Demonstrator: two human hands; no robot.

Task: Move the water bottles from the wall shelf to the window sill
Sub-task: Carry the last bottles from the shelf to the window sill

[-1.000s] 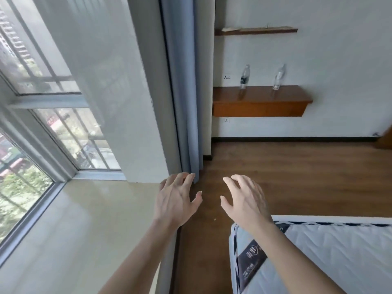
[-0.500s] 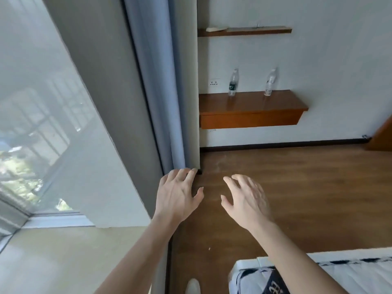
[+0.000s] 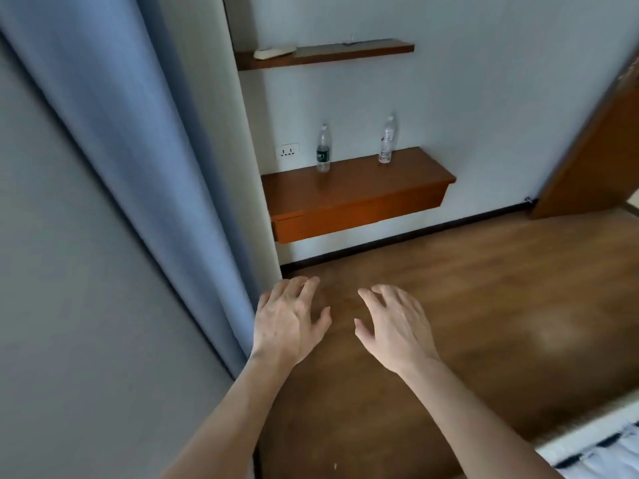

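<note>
The left hand [image 3: 288,323] and the right hand [image 3: 394,328] are both released. Their fingers are spread and loose, holding nothing, out over the wooden floor [image 3: 466,305] and well apart from anything to be moved.

The largest hazard is the blue curtain [image 3: 138,140] hanging just beside the left hand. The window sill is out of view, presumably beyond it, so a loaded hand going that way could snag the fabric or set a bottle down blind.

Next, the corner of the bed [image 3: 598,447] at the lower right narrows the way across the floor. A foot could catch it on a turn with both hands full.

The open door [image 3: 594,150] stands near the right end of the wall shelf [image 3: 356,191], so an elbow might knock it on the reach.

On the shelf the two task things stand upright and well apart from each other. The dark-label bottle [image 3: 323,150] is toward the left and the light-label bottle [image 3: 386,141] toward the right, both close to the wall. They are tall and narrow. A hurried reach that meets the neck instead of the body would likely tip one, and it could roll off the front edge. Clear plastic may also slip in a loose grip or crumple in a hard one.

Smallest, the wall socket [image 3: 289,150] sits just beside the dark-label bottle, and a leaking cap there would be unwelcome.
</note>
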